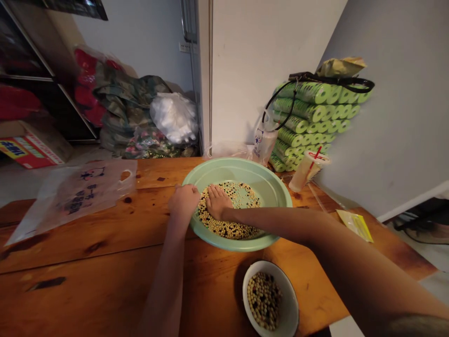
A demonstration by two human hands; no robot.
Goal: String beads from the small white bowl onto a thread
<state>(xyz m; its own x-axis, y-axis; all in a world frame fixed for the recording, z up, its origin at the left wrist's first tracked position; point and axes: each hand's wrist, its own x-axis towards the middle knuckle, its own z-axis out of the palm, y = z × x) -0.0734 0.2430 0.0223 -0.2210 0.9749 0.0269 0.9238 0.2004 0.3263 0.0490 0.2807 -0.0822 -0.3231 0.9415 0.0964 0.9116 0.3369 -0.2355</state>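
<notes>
A wide pale-green basin [277,199] stands on the wooden table, its bottom covered with a thin layer of mixed beans [228,228], mostly yellow with dark ones among them. My left hand [184,200] is closed over the basin's left rim. Inside the basin, my right hand [218,202] lies flat on the beans, palm down, with its fingers stretched out. Beans ring a partly bare patch of the basin's floor to the right of that hand. Nearer to me, a white bowl [289,299] holds more yellow and dark beans.
On the wooden table [115,262], a plastic bag [87,194] lies at left. A drink cup with a red straw [303,175], a bagged cup [264,142] and a yellow packet [356,224] are at right. Green-wrapped rolls [305,121] are stacked behind.
</notes>
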